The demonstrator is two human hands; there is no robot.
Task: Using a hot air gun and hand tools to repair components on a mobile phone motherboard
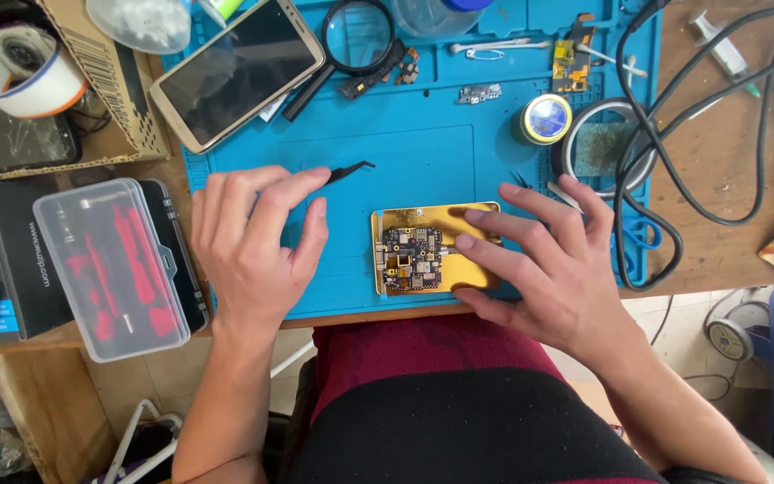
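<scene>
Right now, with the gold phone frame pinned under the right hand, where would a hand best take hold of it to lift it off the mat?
Probably by the two long edges of the gold phone frame, pinched from above. It lies flat on the blue mat, so only the rim offers purchase. The circuit board fills its left half, so I would grip the bare right half, where the right hand rests. The left hand holds black tweezers.

Blue work mat [423, 143] under a yellow holder plate [432, 220] bearing a black, gold-flecked circuit board [412, 258]. Black tweezers [349, 170]; gold-edged phone [239, 72] with dark screen. Clear case [118, 264] showing red tools.
</scene>
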